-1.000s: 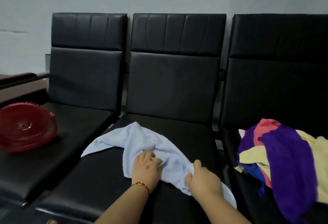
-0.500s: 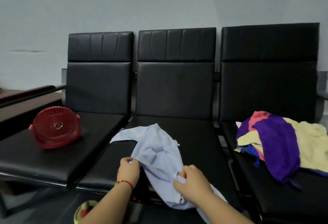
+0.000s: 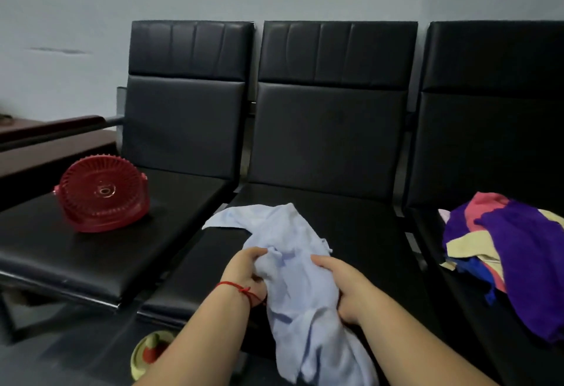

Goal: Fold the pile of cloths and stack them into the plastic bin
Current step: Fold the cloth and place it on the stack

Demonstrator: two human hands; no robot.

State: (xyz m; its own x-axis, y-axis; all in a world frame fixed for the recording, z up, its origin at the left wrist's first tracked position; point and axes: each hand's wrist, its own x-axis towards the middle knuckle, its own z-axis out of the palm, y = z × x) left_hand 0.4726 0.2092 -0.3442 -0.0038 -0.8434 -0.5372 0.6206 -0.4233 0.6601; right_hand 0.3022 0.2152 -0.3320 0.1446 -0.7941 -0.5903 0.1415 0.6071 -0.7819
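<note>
A light blue cloth [image 3: 293, 288] lies crumpled over the front edge of the middle black seat [image 3: 351, 220] and hangs down past it. My left hand [image 3: 247, 272], with a red thread round the wrist, grips the cloth's left side. My right hand [image 3: 345, 288] grips its right side, fingers curled into the fabric. A pile of cloths [image 3: 512, 251] in purple, pink, pale yellow and blue sits on the right seat. The red plastic bin [image 3: 103, 193] lies tipped on its side on the left seat, its slotted bottom facing me.
Three black padded seats stand in a row against a pale wall. A dark wooden armrest [image 3: 70, 124] runs at the far left. A yellow and red object [image 3: 149, 355] lies on the floor below the seats.
The view has pulled back from the seats. My hands have gathered the blue cloth from the seat toward its front edge, and it now hangs lower between them.
</note>
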